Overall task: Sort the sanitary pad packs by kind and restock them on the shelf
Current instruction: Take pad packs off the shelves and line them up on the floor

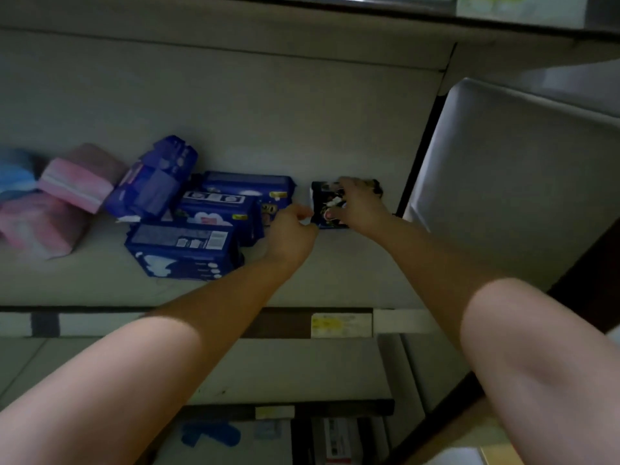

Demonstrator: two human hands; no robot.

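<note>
Currently: dark pack point(322, 196) sits on the shelf point(335, 270) toward its right end, just apart from the blue packs point(188, 250); pink packs point(77, 186) lie farther left. Right hand point(355, 203) grips it, fingers curled over the top, thumb on the front face. Left hand point(290, 231) is at its left edge, fingers curled; whether it pinches the wrapper, cannot tell. Step, as judged: seating this pack as its own kind. To do well: square it to the shelf's front edge, keep a gap from the blues, press lightly. Wrapper looks like glossy soft film over a squashy brick; hard squeezing would likely dent corners. Shelf matte, flat.
</note>
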